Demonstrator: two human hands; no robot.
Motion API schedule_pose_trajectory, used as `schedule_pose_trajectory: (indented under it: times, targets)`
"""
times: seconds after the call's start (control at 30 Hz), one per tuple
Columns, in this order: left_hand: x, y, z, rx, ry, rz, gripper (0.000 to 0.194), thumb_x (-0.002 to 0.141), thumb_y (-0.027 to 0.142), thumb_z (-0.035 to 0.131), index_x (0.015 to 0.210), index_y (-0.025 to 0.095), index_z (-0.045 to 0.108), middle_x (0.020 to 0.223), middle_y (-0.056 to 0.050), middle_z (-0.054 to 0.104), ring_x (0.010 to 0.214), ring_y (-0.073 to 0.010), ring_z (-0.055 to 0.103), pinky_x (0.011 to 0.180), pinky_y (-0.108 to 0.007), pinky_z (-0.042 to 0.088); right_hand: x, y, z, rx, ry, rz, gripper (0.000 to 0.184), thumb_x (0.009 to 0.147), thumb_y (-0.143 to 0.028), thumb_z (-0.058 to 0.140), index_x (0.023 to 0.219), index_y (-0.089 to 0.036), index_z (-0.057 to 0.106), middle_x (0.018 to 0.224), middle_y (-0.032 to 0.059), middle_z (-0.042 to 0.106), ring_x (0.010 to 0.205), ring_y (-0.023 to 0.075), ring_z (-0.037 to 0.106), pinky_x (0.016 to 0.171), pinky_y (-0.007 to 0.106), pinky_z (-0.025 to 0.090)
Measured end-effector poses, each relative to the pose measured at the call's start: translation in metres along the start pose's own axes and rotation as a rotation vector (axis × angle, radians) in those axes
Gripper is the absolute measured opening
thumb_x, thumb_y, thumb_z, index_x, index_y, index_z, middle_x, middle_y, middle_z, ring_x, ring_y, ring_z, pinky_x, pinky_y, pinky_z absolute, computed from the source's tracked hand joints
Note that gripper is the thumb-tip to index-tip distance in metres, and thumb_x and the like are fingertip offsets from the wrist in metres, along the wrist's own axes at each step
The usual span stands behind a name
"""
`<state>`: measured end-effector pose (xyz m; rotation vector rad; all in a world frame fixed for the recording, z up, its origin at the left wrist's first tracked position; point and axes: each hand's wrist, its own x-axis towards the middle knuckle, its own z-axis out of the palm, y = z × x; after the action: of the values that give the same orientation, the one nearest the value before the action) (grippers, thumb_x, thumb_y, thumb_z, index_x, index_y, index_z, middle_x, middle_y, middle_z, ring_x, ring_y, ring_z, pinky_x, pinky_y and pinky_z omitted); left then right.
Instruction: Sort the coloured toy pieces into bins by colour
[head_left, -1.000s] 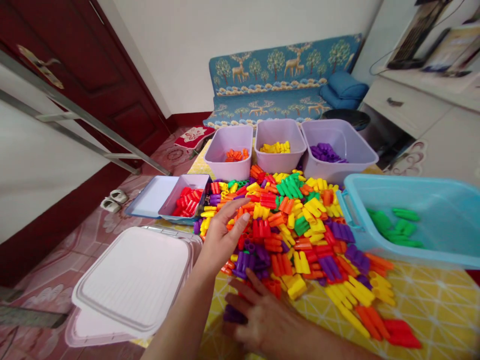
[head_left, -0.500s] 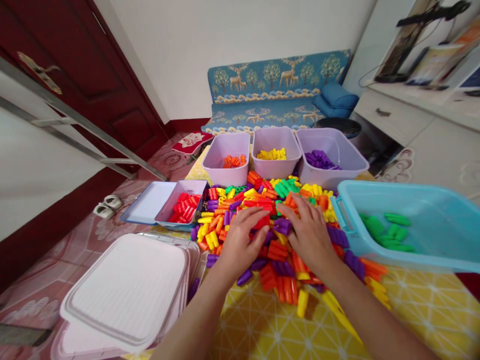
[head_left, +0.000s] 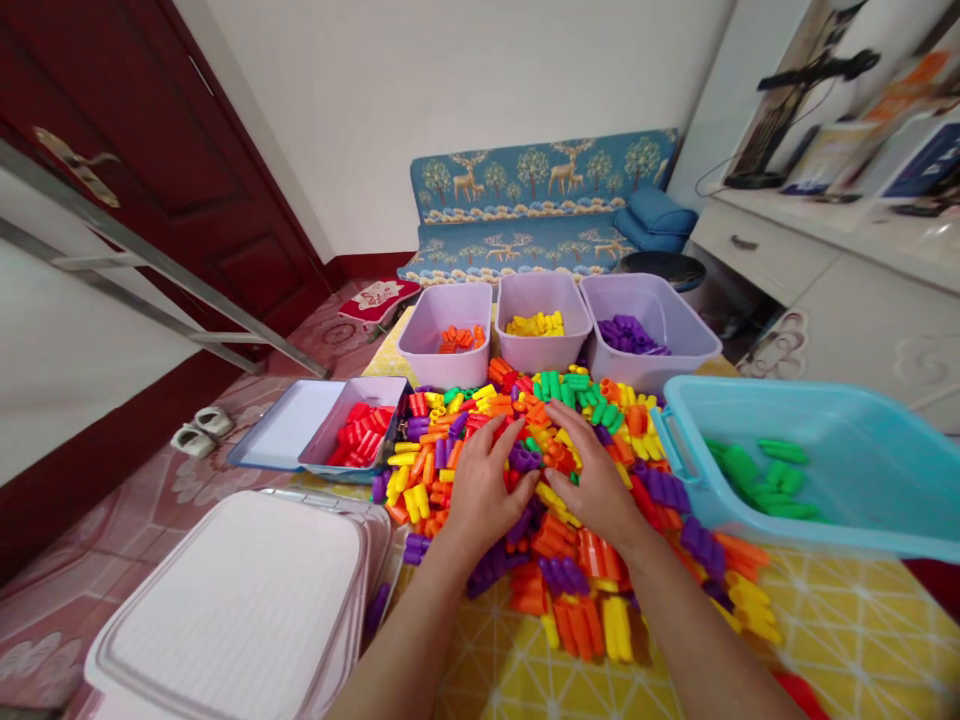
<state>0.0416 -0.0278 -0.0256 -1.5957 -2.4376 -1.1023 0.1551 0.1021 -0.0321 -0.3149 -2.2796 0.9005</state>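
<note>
A wide heap of plastic tube-shaped building pieces (head_left: pixel 420 455) in red, orange, yellow, green and purple covers the middle of the table. My left hand (head_left: pixel 484 490) rests on the heap with its fingers apart and curved forward. Beside it, my right hand (head_left: pixel 592 480) lies on the pile, fingers spread and thumb toward the left hand. Between the two hands sits a purple piece (head_left: pixel 525 457). Neither hand is seen gripping a piece, though the undersides of the fingers are hidden.
Lilac bins hold orange (head_left: pixel 444 367), yellow (head_left: pixel 536 349) and purple pieces (head_left: pixel 631 334) behind the heap. Red pieces (head_left: pixel 364 435) fill a lidded box at left. Green pieces lie in a blue tub (head_left: pixel 862 410) at right. White lids (head_left: pixel 232 600) are stacked front left.
Both hands have drawn slightly nearer, and pieces have been pulled toward the table's front. Red pieces that lay between the hands have shifted. The view has tilted a little.
</note>
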Motion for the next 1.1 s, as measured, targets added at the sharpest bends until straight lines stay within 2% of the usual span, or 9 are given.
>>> schedule_pose_trajectory:
  times: [0.17,0.23,0.33,0.43,0.5,0.7,0.83,0.97,1.1]
  targets:
    - [-0.004,0.001,0.004,-0.08,0.09,-0.037,0.05,0.079,0.022,0.064,0.128,0.023,0.053,0.128,-0.009,0.055,0.12,-0.0246,0.051,0.104,-0.042,0.041,-0.002,-0.001,-0.008,0.208,0.06,0.037,0.057,0.08,-0.008,0.047,0.135,-0.024,0.045,0.146,0.0092,0.043,0.132,0.0212,0.045,0.108,0.043,0.04]
    - [-0.005,0.001,0.005,-0.107,0.141,-0.054,0.043,0.08,0.016,0.06,0.123,0.022,0.055,0.123,-0.008,0.059,0.116,-0.0233,0.053,0.102,-0.041,0.042,-0.003,0.003,-0.01,0.127,0.147,0.056,0.044,0.083,-0.011,0.047,0.125,-0.022,0.053,0.137,0.0091,0.052,0.126,0.021,0.05,0.106,0.043,0.041]
    - [-0.006,0.001,0.007,-0.105,0.224,-0.079,0.045,0.078,0.008,0.055,0.121,0.021,0.054,0.121,-0.008,0.059,0.115,-0.0227,0.053,0.102,-0.041,0.042,-0.003,0.011,-0.011,-0.155,0.23,0.101,0.03,0.085,-0.018,0.05,0.113,-0.019,0.062,0.118,0.0111,0.063,0.113,0.0252,0.057,0.102,0.048,0.043]
    - [-0.006,0.003,0.006,-0.054,0.24,-0.092,0.055,0.077,0.01,0.058,0.13,0.022,0.049,0.128,-0.009,0.055,0.121,-0.0252,0.049,0.104,-0.044,0.039,-0.004,0.014,-0.01,-0.365,0.169,0.128,0.032,0.087,-0.023,0.049,0.115,-0.014,0.063,0.113,0.014,0.065,0.107,0.0293,0.057,0.097,0.051,0.045]
    - [-0.006,0.005,0.005,-0.013,0.215,-0.089,0.06,0.076,0.018,0.064,0.133,0.023,0.047,0.133,-0.01,0.051,0.124,-0.0275,0.046,0.106,-0.047,0.037,-0.005,0.013,-0.008,-0.387,0.103,0.12,0.035,0.088,-0.022,0.047,0.119,-0.014,0.061,0.115,0.0136,0.065,0.107,0.0293,0.057,0.097,0.051,0.044]
    - [-0.007,0.004,0.006,0.068,0.153,-0.044,0.045,0.074,0.022,0.068,0.118,0.027,0.061,0.137,-0.008,0.047,0.126,-0.0288,0.043,0.106,-0.048,0.036,-0.005,0.008,-0.007,-0.103,0.008,0.095,0.034,0.087,-0.018,0.045,0.117,-0.021,0.062,0.118,0.0082,0.065,0.11,0.0231,0.058,0.096,0.042,0.047]
    - [-0.007,0.002,0.009,0.068,0.175,-0.038,0.042,0.073,0.021,0.069,0.115,0.026,0.063,0.135,-0.007,0.049,0.123,-0.028,0.046,0.104,-0.048,0.038,-0.005,0.006,-0.006,0.027,0.0,0.189,0.035,0.088,-0.028,0.051,0.122,-0.022,0.059,0.118,0.0074,0.063,0.095,0.0197,0.063,0.087,0.036,0.05]
    - [-0.008,0.001,0.009,0.068,0.17,-0.013,0.044,0.074,0.022,0.069,0.117,0.027,0.062,0.134,-0.007,0.05,0.122,-0.0281,0.047,0.103,-0.048,0.039,0.0,0.003,0.0,0.042,-0.018,0.242,0.045,0.089,-0.037,0.052,0.133,-0.024,0.051,0.123,0.0074,0.062,0.102,0.0214,0.062,0.088,0.036,0.049]
    - [-0.008,0.0,0.008,0.068,0.156,0.006,0.048,0.072,0.021,0.069,0.119,0.028,0.061,0.134,-0.007,0.051,0.12,-0.028,0.048,0.102,-0.048,0.04,0.006,0.004,0.006,-0.054,-0.005,0.227,0.036,0.09,-0.039,0.051,0.118,-0.019,0.061,0.11,0.0095,0.064,0.096,0.0228,0.062,0.082,0.036,0.05]
